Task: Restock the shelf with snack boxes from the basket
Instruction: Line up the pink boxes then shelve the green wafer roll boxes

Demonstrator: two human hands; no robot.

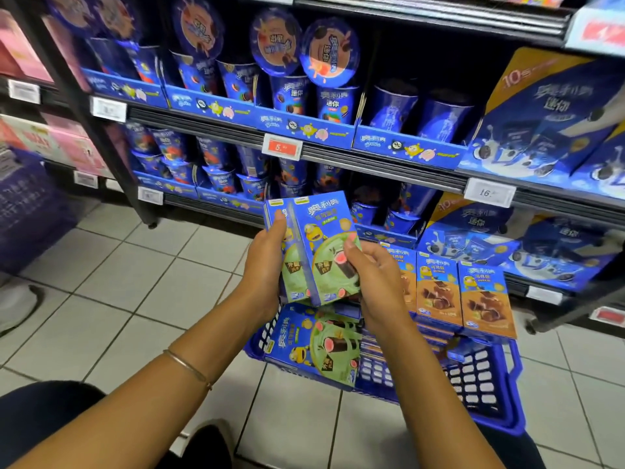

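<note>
Two blue-and-green snack boxes (318, 245) stand upright side by side above the blue basket (483, 401). My left hand (267, 265) grips their left edge, thumb on the front. My right hand (375, 282) holds the right box from the right side, thumb on its face. Another green snack box (314, 346) lies flat in the basket. On the bottom shelf to the right stand several orange-fronted snack boxes (463, 296).
The shelves (372, 160) above carry blue cookie cups in display trays and large blue cartons at the right, with price tags (282, 147) on the rails. Pink boxes fill the rack at the left. The floor is tiled, with a purple crate at the far left.
</note>
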